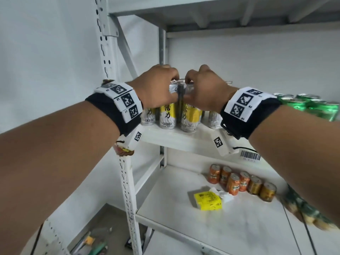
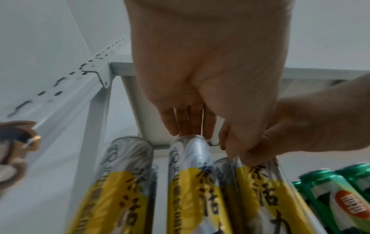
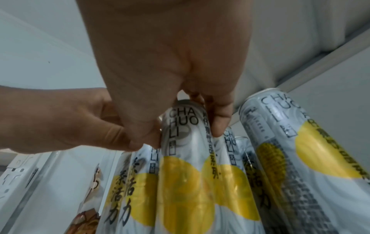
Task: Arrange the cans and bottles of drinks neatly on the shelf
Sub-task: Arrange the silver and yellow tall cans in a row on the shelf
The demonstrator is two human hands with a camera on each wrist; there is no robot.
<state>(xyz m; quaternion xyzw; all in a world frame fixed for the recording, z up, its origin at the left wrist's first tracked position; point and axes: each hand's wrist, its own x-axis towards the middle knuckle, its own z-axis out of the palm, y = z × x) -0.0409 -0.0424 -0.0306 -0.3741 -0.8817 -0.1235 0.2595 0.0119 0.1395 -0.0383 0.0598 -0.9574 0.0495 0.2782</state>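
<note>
Black wrist straps with printed markers sit nearest the head camera, one on each forearm. Beyond them, the left hand [image 1: 156,87] and the right hand [image 1: 204,89] meet over a cluster of silver-and-yellow cans [image 1: 167,115] standing at the front left of the middle shelf [image 1: 184,142]. The left hand's fingers curl over the top of one can; the right hand pinches the neighbouring can [image 3: 184,142] near its rim between thumb and fingers. Gripping at the tops likely allows each can to be nudged into line without disturbing the row. At 3 o'clock of this cluster stand green cans [image 1: 312,105]. On the lower shelf, at 5 o'clock, orange cans [image 1: 239,181] form a loose row beside a yellow packet [image 1: 208,200].
</note>
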